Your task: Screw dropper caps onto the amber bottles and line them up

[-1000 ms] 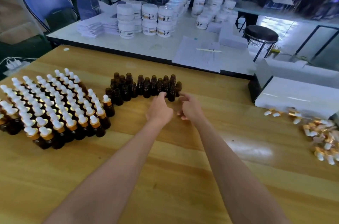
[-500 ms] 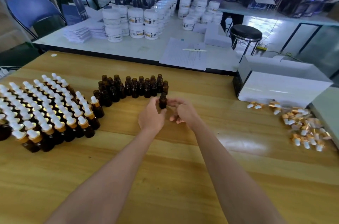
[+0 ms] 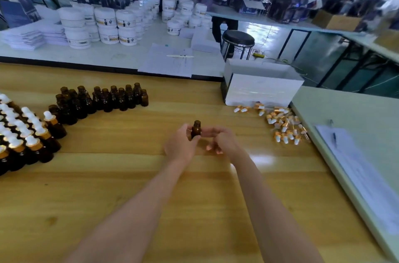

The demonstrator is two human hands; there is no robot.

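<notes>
1. Through the head camera I see my left hand (image 3: pixel 181 146) pinching a small uncapped amber glass bottle (image 3: pixel 196 131) between its thumb and curled fingers. The bottle is upright, near the middle of the pale wooden tabletop (image 3: pixel 194 198).
2. My right hand (image 3: pixel 223 142) sits just beside that bottle on its right. Its lower fingers are loosely curled under the palm and the forefinger reaches towards the glass. The edges are blurred, so I cannot tell whether it touches or grips the bottle.
3. A tight cluster of open-necked brown bottles (image 3: pixel 103 98) stands farther back on the left, well apart from both hands.
4. Rows of brown bottles with white-bulbed, gold-collared droppers (image 3: pixel 26 131) fill the left edge, just beside that cluster.
5. A loose heap of white-and-gold dropper caps (image 3: pixel 282 126) lies on the wood to the right, directly in front of a white rectangular box (image 3: pixel 263 90).
6. At the far right a printed paper sheet (image 3: pixel 356 167) lies on a pale green surface, with a dark pen (image 3: pixel 334 136) on top.
7. Beyond the wooden table are stacked white plastic jars (image 3: pixel 108 23) and a round black stool (image 3: pixel 237 39).
</notes>
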